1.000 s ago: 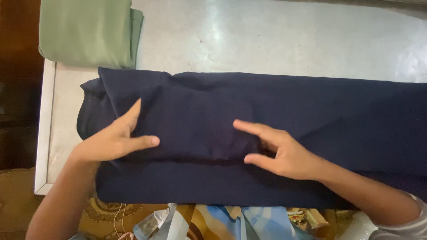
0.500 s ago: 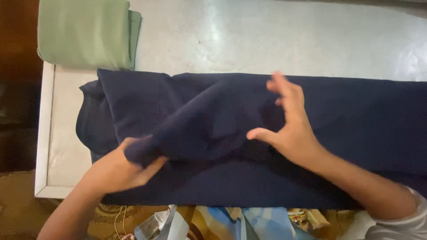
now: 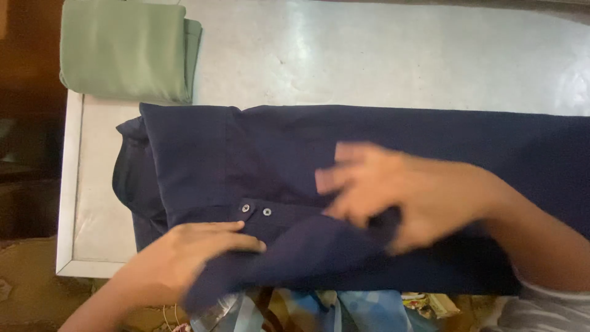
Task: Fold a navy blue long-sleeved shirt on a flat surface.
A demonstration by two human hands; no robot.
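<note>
A dark navy shirt (image 3: 430, 132) lies stretched across a pale table (image 3: 369, 55), its collar end at the left. Two small buttons (image 3: 256, 211) show on a placket near the shirt's front edge. My left hand (image 3: 184, 255) is at the near edge, just below the buttons, gripping a fold of the navy cloth that hangs off the table's front. My right hand (image 3: 399, 190) is blurred, fingers spread, flat over the middle of the shirt and holding nothing.
A folded green cloth (image 3: 126, 49) sits at the table's far left corner. The table's white rim (image 3: 70, 184) runs down the left side. Patterned blue and tan fabric (image 3: 344, 307) lies below the near edge.
My left hand has pulled the navy fold down towards the near edge, which uncovers the buttoned placket. My right hand has dropped from the far side onto the shirt's middle.
</note>
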